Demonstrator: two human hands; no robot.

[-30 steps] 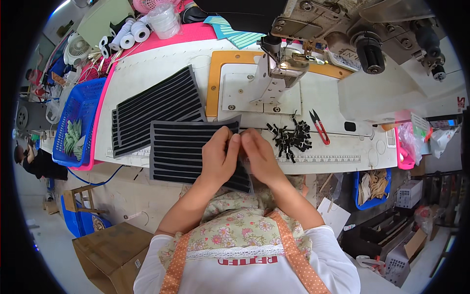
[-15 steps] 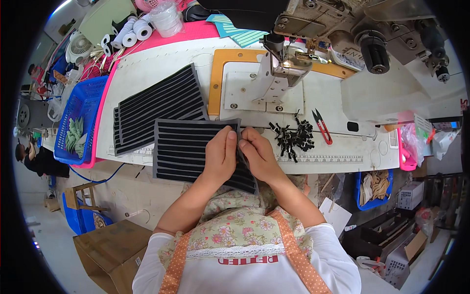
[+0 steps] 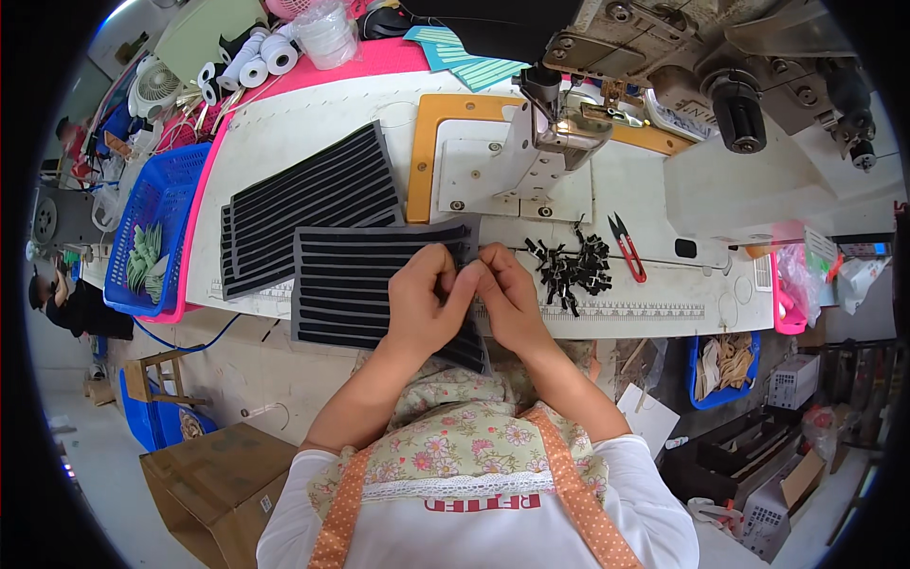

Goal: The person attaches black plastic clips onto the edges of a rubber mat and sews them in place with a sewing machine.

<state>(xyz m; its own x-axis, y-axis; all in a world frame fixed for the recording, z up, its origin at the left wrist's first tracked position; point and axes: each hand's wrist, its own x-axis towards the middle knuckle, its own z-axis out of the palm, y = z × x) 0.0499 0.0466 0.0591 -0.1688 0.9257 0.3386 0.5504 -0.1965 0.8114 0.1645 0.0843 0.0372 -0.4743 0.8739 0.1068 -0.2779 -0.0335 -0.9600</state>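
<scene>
A person's left hand (image 3: 424, 296) pinches the right side of a grey, black-striped fabric panel (image 3: 341, 284) overhanging the tabletop's (image 3: 275, 142) front edge, while the right hand (image 3: 512, 292) closes alongside, its exact hold hidden; small, steady pinches should prevent puckering.

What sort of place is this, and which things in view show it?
Probably a sewing workshop: a sewing machine stands over the worktop, red-handled snips lie near a heap of black bits, and a dark striped sheet is at the worktop's near edge.
</scene>
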